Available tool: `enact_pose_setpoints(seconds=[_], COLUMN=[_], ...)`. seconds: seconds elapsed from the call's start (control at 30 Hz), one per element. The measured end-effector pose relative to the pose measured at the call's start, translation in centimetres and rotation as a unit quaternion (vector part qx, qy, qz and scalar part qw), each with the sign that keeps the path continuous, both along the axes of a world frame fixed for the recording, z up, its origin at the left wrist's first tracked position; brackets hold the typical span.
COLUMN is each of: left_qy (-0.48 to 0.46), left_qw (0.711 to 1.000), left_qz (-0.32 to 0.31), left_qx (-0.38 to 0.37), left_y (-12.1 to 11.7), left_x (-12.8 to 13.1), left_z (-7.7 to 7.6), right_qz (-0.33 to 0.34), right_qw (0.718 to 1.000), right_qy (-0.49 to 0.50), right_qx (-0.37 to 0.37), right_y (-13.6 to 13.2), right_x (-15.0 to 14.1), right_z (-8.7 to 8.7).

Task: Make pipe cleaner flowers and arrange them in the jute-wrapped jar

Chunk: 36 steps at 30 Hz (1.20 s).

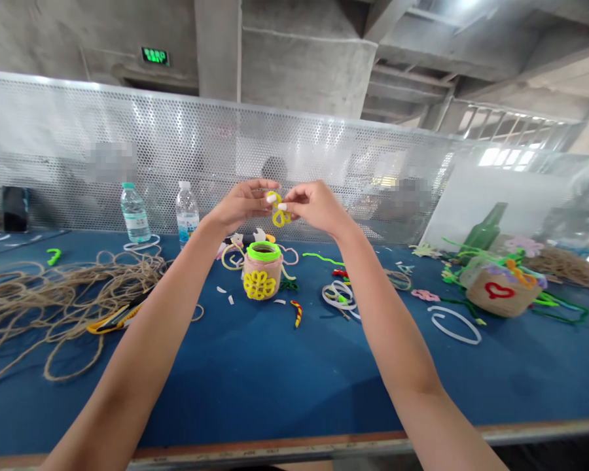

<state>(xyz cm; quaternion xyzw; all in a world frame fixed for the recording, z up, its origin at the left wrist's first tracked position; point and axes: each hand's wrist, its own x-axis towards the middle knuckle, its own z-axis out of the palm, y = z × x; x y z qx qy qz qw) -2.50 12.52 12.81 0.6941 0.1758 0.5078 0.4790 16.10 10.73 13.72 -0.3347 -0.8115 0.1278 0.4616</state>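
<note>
Both hands are raised above the table, pinching a yellow pipe-cleaner flower [281, 218] between them. My left hand [248, 199] grips its left side between thumb and fingers. My right hand [311, 203] has thumb and fingertips closed on its right side. Part of the flower is hidden behind the fingertips. Below them stands a twine-wrapped jar [249, 267], upright, with a bright green rim [264, 251]. Another yellow looped flower [260, 285] sits on the jar's front.
Loose twine [73, 294] and a yellow utility knife [115, 318] lie left, with two water bottles [136, 214] behind. White pipe-cleaner coils [338, 297] lie right of the jar. Farther right are a heart-decorated twine basket [500, 294] and a green bottle [488, 229]. A perforated metal screen [216, 144] backs the table.
</note>
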Motion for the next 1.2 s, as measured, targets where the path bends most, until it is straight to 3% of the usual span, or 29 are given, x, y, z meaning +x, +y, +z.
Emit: enact_pose_setpoints(seconds=[0.2,0.43,0.67,0.83,1.1,1.2], left_qy=[-0.010,-0.016,-0.065,-0.076,-0.178,-0.174], left_qw=[0.999,0.998,0.995,0.995,0.982,0.981], left_qz=[-0.028,-0.009,-0.045,-0.022,-0.012,-0.034], left_qx=[-0.043,-0.054,-0.068,-0.066,-0.065,-0.078], left_y=[-0.1,-0.6,-1.2,-1.1,-0.7,-0.8], left_x=[0.3,0.5,0.7,0.8,2.7,3.5], left_z=[0.1,0.4,0.8,0.8,0.1,-0.2], right_qz=[-0.008,-0.045,0.017,0.028,0.010,-0.010], right_qw=[1.000,0.997,0.997,0.993,0.980,0.970], right_qy=[-0.020,-0.033,0.073,0.111,0.199,0.243], right_qx=[0.003,0.056,-0.009,-0.022,-0.010,-0.007], right_y=[-0.1,-0.8,-1.4,-2.1,-2.0,-1.5], right_x=[-0.1,-0.4,-0.5,-0.8,-1.4,-1.3], right_z=[0.0,0.3,0.7,1.0,1.2,1.1])
